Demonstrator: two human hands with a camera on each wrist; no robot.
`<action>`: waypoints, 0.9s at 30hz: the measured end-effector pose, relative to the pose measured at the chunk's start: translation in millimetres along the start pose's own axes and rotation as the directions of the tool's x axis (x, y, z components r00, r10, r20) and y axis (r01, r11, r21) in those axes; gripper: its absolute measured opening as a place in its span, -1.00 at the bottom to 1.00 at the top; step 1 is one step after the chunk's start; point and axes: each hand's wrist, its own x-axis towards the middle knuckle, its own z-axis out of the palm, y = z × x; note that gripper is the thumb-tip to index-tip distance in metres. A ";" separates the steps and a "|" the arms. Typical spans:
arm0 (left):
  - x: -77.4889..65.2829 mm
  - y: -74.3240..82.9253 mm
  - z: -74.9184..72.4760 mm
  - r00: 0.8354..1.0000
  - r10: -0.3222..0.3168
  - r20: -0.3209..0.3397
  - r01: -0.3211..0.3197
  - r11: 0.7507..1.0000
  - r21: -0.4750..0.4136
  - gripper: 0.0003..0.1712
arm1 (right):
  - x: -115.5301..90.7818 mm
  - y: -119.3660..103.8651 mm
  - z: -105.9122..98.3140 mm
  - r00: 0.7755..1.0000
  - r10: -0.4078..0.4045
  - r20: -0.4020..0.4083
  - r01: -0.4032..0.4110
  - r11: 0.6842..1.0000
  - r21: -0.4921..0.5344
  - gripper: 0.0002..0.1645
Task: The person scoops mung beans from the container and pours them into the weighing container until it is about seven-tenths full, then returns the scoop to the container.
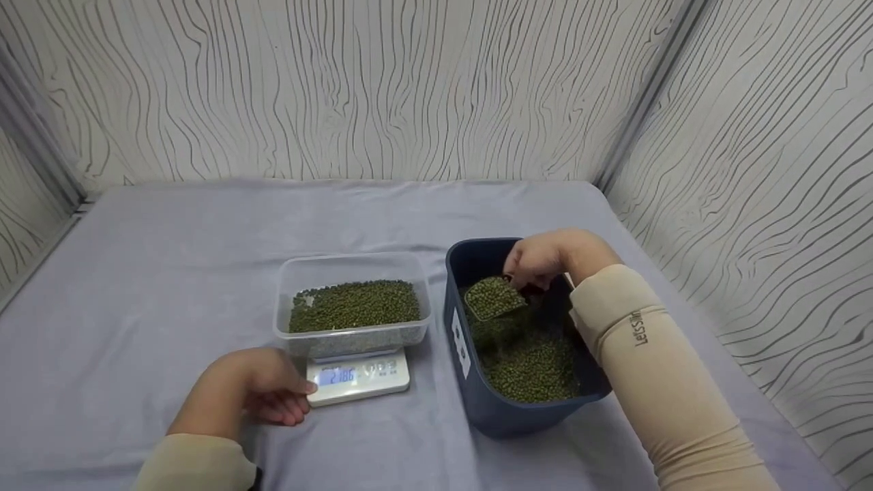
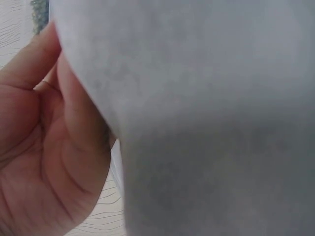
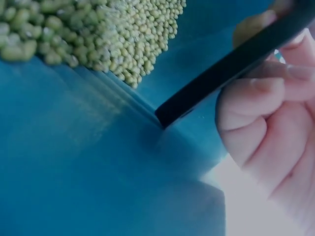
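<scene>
My right hand grips the black handle of a scoop heaped with green mung beans. It holds the scoop inside a dark blue bin, above more mung beans. To the left, my left hand holds the left edge of a white digital kitchen scale, its thumb at the front corner. A lit display on the scale seems to read 218.6. On the scale sits a clear plastic container with a layer of mung beans. A pale blurred surface fills most of the left wrist view.
A light lavender cloth covers the table. White panels with black wavy lines stand behind and at both sides. The bin stands just right of the container and scale, with a white label on its left side.
</scene>
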 end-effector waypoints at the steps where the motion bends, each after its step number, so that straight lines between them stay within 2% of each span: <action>1: -0.3 -0.1 -0.2 1.000 0.003 0.004 -0.003 1.000 0.002 -0.69 | -1.2 -0.7 -0.8 1.000 -0.001 -0.005 0.001 1.000 0.004 -0.52; 8: 0.8 -0.5 0.2 1.000 0.002 0.006 -0.002 1.000 -0.012 -0.69 | -8.4 -4.7 -6.2 0.999 0.003 -0.045 -0.002 1.000 0.023 -0.55; 15: 0.1 -0.4 0.1 1.000 0.012 0.004 -0.011 1.000 -0.017 -0.70 | -15.2 -8.0 -13.0 0.998 -0.036 -0.046 0.036 0.999 -0.001 -0.56; 27: 0.4 -0.9 0.0 1.000 0.000 0.001 0.000 1.000 -0.010 -0.69 | -29.8 -1.1 -23.3 0.997 0.000 -0.075 0.006 0.997 0.074 -0.61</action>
